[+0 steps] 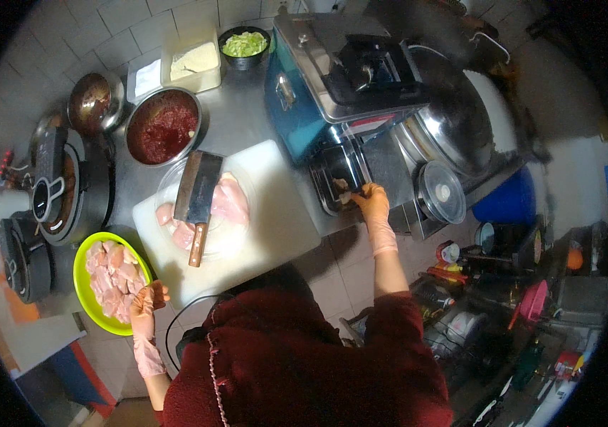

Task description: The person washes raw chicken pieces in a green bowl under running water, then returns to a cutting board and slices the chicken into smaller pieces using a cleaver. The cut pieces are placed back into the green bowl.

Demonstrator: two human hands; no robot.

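My left hand [147,304], in a thin glove, is at the near right rim of a lime-green bowl [81,265] of raw chicken pieces [114,280]. Its fingers are half curled; whether they grip the rim is unclear. My right hand [373,202], also gloved, reaches into the black tray [330,205] below a blue and steel machine [296,125]. Its fingertips are pinched beside small bits of meat [342,189]; what they hold is hard to see. A cleaver [198,197] lies across a clear plate with raw chicken [230,202] on the white cutting board [282,235].
Behind the board are a steel bowl of red sauce [162,128], a tub of pale crumbs [194,61] and a black bowl of chopped greens [245,45]. Black cookers [71,187] stand at left. A lidded steel container [441,192] sits right of the machine.
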